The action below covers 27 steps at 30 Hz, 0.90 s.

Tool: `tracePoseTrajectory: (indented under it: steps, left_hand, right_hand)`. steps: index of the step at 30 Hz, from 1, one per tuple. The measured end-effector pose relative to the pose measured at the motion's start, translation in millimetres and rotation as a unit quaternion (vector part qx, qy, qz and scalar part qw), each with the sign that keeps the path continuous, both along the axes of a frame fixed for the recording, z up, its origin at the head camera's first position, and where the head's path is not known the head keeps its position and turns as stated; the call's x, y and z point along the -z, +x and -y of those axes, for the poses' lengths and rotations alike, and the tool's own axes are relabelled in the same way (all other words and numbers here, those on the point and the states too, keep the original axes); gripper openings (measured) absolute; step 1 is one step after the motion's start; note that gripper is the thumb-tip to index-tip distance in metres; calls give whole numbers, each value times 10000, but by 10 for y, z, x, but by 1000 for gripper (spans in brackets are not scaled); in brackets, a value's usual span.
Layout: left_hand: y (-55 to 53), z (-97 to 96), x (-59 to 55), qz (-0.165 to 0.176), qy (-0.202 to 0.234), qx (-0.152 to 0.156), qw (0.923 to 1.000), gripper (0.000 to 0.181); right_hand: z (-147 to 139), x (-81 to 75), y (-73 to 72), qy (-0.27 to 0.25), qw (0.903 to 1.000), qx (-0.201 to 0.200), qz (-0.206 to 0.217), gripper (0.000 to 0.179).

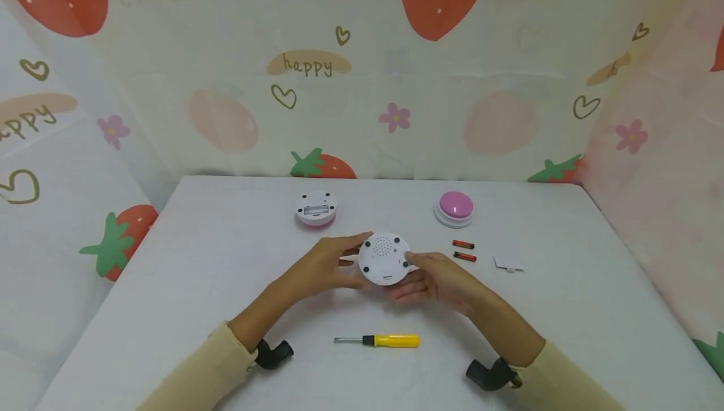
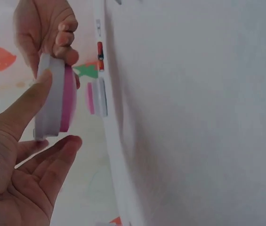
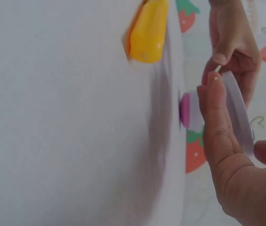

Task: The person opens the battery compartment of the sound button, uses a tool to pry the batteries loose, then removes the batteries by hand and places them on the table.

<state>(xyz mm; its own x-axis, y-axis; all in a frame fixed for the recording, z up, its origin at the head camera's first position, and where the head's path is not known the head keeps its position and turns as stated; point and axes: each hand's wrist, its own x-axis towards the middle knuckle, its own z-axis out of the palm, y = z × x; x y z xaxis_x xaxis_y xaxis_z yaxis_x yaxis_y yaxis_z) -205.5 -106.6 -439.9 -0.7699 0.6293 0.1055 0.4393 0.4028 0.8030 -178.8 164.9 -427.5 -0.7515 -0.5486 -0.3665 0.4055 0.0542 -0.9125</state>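
A round white push button device is held up over the table, its underside with speaker holes and dark feet facing the head camera. In the left wrist view its pink dome shows on the far side of the white base. My right hand grips it, thumb on the underside's edge and fingers beneath. Around its left side is my left hand, fingers spread and loosely bent; the left thumb appears to touch the base. A yellow-handled screwdriver lies on the table in front of both hands.
Farther back, a similar device lies upside down with its battery compartment uncovered. Another with a pink dome stands upright at the back right. Two batteries and a small white cover lie right of my hands on the white table.
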Motion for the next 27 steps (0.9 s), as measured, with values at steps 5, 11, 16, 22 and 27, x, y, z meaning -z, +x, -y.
tracePoseTrajectory:
  steps: [5, 11, 16, 22, 27]
  left_hand:
    - [-10, -38, 79, -275, 95, 29, 9996, 97]
    - [-9, -47, 108, -315, 450, 30, 9985, 92]
    - [-26, -13, 142, 123, 703, 29, 9974, 89]
    - [-38, 11, 178, 253, 554, 45, 9981, 90]
    - [-32, 25, 234, 429, 603, 143, 9972, 88]
  right_hand:
    - [12, 29, 13, -299, 9993, -84, 199, 52]
    - [22, 70, 20, 180, 9996, -89, -203, 51]
    - [11, 99, 28, 1131, 9829, 86, -1450, 59]
    - [74, 89, 34, 2126, 9382, 2, -2732, 91]
    - [147, 99, 39, 2609, 9085, -178, -3260, 89]
